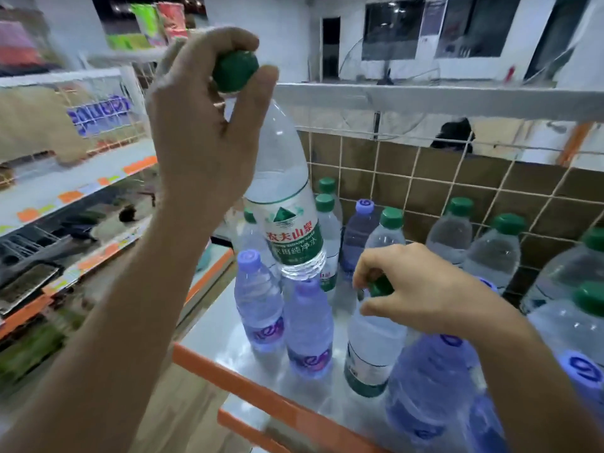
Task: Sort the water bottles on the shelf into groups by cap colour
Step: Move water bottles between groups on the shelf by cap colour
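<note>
We see through one head camera, looking forward and down from close above the shelf [215, 335], its bottles [309, 325] near, aisle shelves [81, 191] far left.

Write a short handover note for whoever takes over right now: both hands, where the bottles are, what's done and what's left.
Left hand: pinches the green cap of a clear plastic bottle with green label, lifted above the shelf.
Right hand: grips the green cap of a second clear green-capped bottle standing on the metal shelf with orange edge.
Done: two purple-capped bottles stand together front left; green-capped bottles line the back right.
To do: set both held bottles with the greens; one lone purple-capped bottle stands among greens at the back, and purple bottles front right adjoin greens.
</note>
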A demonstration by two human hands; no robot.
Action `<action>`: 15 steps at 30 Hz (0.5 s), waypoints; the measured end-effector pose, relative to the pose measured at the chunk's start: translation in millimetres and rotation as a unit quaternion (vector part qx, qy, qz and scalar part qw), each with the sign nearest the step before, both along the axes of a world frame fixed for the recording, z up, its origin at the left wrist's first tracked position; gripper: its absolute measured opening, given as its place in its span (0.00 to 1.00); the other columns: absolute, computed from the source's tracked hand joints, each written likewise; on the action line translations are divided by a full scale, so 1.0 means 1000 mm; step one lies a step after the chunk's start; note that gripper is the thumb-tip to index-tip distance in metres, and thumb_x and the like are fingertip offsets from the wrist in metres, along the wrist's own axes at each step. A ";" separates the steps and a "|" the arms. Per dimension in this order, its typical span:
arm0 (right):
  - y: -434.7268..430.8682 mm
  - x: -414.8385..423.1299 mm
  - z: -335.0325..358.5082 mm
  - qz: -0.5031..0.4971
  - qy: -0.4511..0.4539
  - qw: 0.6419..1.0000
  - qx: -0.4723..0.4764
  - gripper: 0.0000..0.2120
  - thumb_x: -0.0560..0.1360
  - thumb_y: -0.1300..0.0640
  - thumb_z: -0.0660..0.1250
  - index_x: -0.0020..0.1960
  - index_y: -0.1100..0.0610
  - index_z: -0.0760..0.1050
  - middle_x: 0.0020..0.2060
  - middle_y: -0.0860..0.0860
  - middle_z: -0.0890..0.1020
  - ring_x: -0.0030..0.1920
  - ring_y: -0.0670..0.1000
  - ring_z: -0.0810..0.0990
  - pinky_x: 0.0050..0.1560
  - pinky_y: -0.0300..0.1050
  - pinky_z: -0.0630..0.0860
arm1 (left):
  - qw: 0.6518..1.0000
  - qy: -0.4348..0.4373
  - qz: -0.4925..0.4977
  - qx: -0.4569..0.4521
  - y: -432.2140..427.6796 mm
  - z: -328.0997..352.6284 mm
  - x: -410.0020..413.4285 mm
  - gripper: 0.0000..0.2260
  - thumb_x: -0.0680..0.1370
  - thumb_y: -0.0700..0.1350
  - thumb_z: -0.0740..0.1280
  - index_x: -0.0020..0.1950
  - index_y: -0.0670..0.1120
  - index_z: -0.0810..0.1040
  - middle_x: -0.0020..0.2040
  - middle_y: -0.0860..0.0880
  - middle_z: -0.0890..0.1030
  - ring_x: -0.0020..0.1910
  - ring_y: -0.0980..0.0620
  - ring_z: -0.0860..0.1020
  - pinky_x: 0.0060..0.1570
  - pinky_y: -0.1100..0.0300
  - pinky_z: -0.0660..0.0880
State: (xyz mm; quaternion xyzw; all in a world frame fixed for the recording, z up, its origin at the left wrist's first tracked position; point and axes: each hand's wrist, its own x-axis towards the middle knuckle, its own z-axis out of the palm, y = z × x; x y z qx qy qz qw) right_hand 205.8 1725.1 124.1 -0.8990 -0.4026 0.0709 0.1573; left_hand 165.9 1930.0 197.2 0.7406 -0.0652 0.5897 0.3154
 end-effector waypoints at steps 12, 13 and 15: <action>0.025 -0.002 0.020 -0.084 -0.001 0.995 -0.055 0.12 0.74 0.47 0.66 0.55 0.49 0.74 0.48 0.45 0.80 0.48 0.47 0.78 0.50 0.45 0.76 | 0.979 0.150 -0.030 0.137 0.019 -0.044 0.056 0.13 0.70 0.50 0.72 0.49 0.44 0.80 0.45 0.51 0.78 0.41 0.55 0.72 0.43 0.69 0.69; 0.027 0.001 0.023 -0.091 -0.007 0.994 -0.059 0.11 0.74 0.48 0.66 0.55 0.50 0.74 0.48 0.45 0.81 0.48 0.47 0.78 0.51 0.46 0.76 | 0.968 0.185 -0.041 0.166 0.019 -0.052 0.059 0.13 0.69 0.51 0.73 0.48 0.45 0.80 0.45 0.50 0.79 0.41 0.54 0.73 0.43 0.66 0.71; 0.030 0.009 0.028 -0.104 -0.021 0.993 -0.061 0.11 0.74 0.50 0.67 0.55 0.51 0.75 0.47 0.46 0.82 0.48 0.48 0.78 0.52 0.48 0.76 | 0.946 0.257 -0.055 0.191 0.019 -0.070 0.063 0.14 0.67 0.52 0.75 0.47 0.46 0.80 0.45 0.49 0.80 0.42 0.49 0.76 0.45 0.54 0.75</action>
